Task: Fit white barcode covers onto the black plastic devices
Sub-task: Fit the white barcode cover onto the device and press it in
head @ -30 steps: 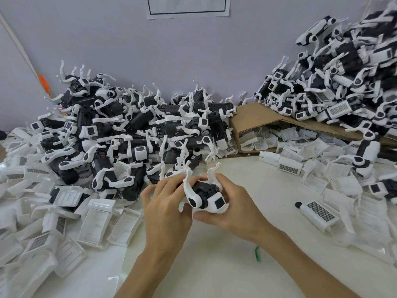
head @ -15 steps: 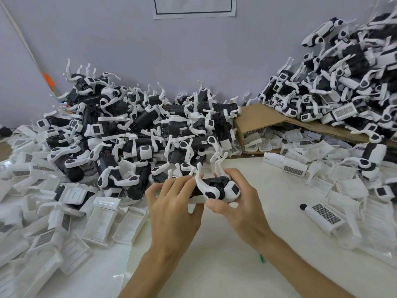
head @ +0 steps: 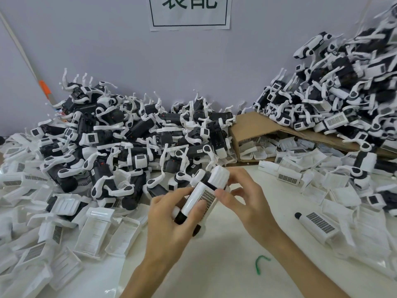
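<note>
**Both hands grasp one covered device above the tabletop**

The black device [head: 180, 218] at the centre is a stubby cylinder of matte plastic. It is tilted, with its dark end low and to the left and a ribbed white cap high and to the right. A smooth white cover [head: 196, 194] sheathes its middle and carries a rectangular barcode patch of fine dark marks.

The left hand [head: 169, 222] grasps the lower part: its fingers [head: 171, 194] curl round behind the body, and its thumb lies on the barcode patch. The right hand [head: 247, 203] grasps the upper part, with fingers bent over the ribbed cap and the thumb tip pressed on the cover's right edge. The device is held clear of the pale, smooth tabletop [head: 214, 272], just in front of a heap of black devices [head: 133, 143] bristling with curved white clips.

Loose covers [head: 92, 231], shallow ribbed shells, litter the left side. Brown corrugated cardboard [head: 253, 125] slopes at the back right. A covered device [head: 318, 224] lies on the right, and a bent green strip [head: 260, 264] lies near the right forearm.
</note>
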{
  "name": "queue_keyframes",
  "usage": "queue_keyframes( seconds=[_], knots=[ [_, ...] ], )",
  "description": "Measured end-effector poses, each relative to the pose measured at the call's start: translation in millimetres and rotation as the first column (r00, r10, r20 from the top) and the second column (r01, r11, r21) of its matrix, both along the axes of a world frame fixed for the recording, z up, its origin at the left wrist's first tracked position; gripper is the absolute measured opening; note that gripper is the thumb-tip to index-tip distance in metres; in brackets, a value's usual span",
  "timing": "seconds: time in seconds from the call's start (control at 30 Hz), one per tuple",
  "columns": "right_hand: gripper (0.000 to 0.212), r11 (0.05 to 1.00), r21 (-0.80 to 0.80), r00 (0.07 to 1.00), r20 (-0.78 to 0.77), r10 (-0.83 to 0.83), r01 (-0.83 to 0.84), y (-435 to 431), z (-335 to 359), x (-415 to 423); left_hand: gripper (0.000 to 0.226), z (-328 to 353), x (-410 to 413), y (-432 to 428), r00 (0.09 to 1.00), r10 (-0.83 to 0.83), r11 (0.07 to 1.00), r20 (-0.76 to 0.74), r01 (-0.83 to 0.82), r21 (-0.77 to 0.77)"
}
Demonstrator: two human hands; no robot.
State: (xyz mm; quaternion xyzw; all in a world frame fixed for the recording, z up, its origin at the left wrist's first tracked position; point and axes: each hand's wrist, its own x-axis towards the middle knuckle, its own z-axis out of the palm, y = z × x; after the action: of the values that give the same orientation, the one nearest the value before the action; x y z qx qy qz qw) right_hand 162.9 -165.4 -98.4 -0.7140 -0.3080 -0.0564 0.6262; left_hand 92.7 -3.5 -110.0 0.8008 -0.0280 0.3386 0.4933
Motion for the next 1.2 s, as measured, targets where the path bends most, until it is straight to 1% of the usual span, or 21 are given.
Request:
queue_keyframes(
  seconds=[0.07, 0.1, 0.2, 0.27, 0.33, 0.43, 0.53, 0.57, 0.67, 0.7, 0.77, 0.8, 0.83, 0.87, 0.93, 1.0, 1.03, 1.1, 1.13, 1.17, 1.2],
  knots=[
    [0.042, 0.997, 0.046, 0.996, -0.074, 0.058, -0.055, 0, 1, 0, 0.034, 4, 1, 3, 0.959, -0.259, 0.943, -0.117, 0.224, -0.247],
    [0.046, 0.994, 0.068, 0.989, -0.108, 0.096, -0.089, -1, 2, 0, 0.039, 3, 3, 6, 0.938, -0.314, 0.919, -0.146, 0.262, -0.294],
    [0.047, 0.982, 0.048, 0.970, -0.152, 0.189, -0.184, -6, 5, 3, 0.047, 0, 6, 10, 0.924, -0.339, 0.904, -0.175, 0.268, -0.333],
    [0.046, 0.981, -0.018, 0.976, -0.108, 0.190, -0.193, -10, 7, 5, 0.048, -1, 6, 12, 0.915, -0.364, 0.890, -0.172, 0.287, -0.355],
    [0.052, 0.984, -0.069, 0.985, -0.070, 0.160, -0.164, -13, 8, 6, 0.049, -1, 6, 14, 0.906, -0.386, 0.885, -0.175, 0.310, -0.347],
    [0.056, 0.971, -0.085, 0.968, -0.138, 0.210, -0.223, -20, 9, 11, 0.052, -2, 6, 13, 0.867, -0.453, 0.852, -0.208, 0.352, -0.387],
    [0.042, 0.922, -0.022, 0.889, -0.276, 0.366, -0.386, -25, 13, 12, 0.057, 2, 6, 12, 0.802, -0.564, 0.703, -0.199, 0.340, -0.624],
    [0.045, 0.917, -0.004, 0.875, -0.302, 0.378, -0.398, -25, 15, 12, 0.056, 2, 6, 13, 0.787, -0.586, 0.663, -0.191, 0.331, -0.671],
    [0.068, 0.929, -0.003, 0.879, -0.324, 0.349, -0.370, -20, 14, 11, 0.056, 3, 5, 18, 0.740, -0.655, 0.559, -0.152, 0.339, -0.757],
    [0.071, 0.935, -0.010, 0.887, -0.320, 0.332, -0.354, -18, 14, 11, 0.059, 3, 5, 19, 0.727, -0.674, 0.529, -0.130, 0.353, -0.772],
    [0.063, 0.950, -0.007, 0.899, -0.325, 0.293, -0.312, -15, 12, 10, 0.059, -1, 5, 18, 0.724, -0.688, 0.450, -0.053, 0.369, -0.813],
    [0.060, 0.952, 0.020, 0.883, -0.366, 0.292, -0.307, -14, 12, 9, 0.051, -4, 5, 20, 0.761, -0.648, 0.483, -0.037, 0.373, -0.793],
    [0.058, 0.944, 0.071, 0.845, -0.429, 0.321, -0.322, -13, 11, 9, 0.037, -6, 7, 22, 0.818, -0.575, 0.551, -0.028, 0.361, -0.752],
    [0.055, 0.924, 0.133, 0.787, -0.490, 0.376, -0.358, -12, 12, 8, 0.028, -5, 8, 23, 0.862, -0.506, 0.581, 0.016, 0.355, -0.732],
    [0.055, 0.852, 0.247, 0.635, -0.578, 0.513, -0.462, -14, 12, 5, 0.039, -3, 8, 27, 0.820, -0.562, 0.444, 0.110, 0.411, -0.796],
    [0.056, 0.786, 0.344, 0.498, -0.626, 0.600, -0.513, -12, 9, 3, 0.034, 2, 9, 27, 0.777, -0.599, 0.339, 0.194, 0.466, -0.817],
    [0.054, 0.778, 0.386, 0.462, -0.642, 0.612, -0.495, -9, 8, 2, 0.033, 5, 14, 27, 0.793, -0.586, 0.360, 0.169, 0.442, -0.822],
    [0.050, 0.793, 0.435, 0.420, -0.681, 0.600, -0.427, -3, 9, 3, 0.033, 5, 25, 32, 0.863, -0.503, 0.473, 0.050, 0.324, -0.819],
    [0.044, 0.802, 0.447, 0.429, -0.682, 0.592, -0.396, -2, 13, 0, 0.035, 4, 26, 37, 0.896, -0.443, 0.549, -0.008, 0.265, -0.793],
    [0.034, 0.820, 0.446, 0.454, -0.684, 0.571, -0.359, -3, 15, -3, 0.038, 2, 27, 42, 0.901, -0.430, 0.614, -0.061, 0.242, -0.751],
    [0.034, 0.838, 0.448, 0.456, -0.704, 0.545, -0.311, -8, 13, -5, 0.043, 4, 28, 47, 0.909, -0.411, 0.620, -0.074, 0.219, -0.754]
  ],
)
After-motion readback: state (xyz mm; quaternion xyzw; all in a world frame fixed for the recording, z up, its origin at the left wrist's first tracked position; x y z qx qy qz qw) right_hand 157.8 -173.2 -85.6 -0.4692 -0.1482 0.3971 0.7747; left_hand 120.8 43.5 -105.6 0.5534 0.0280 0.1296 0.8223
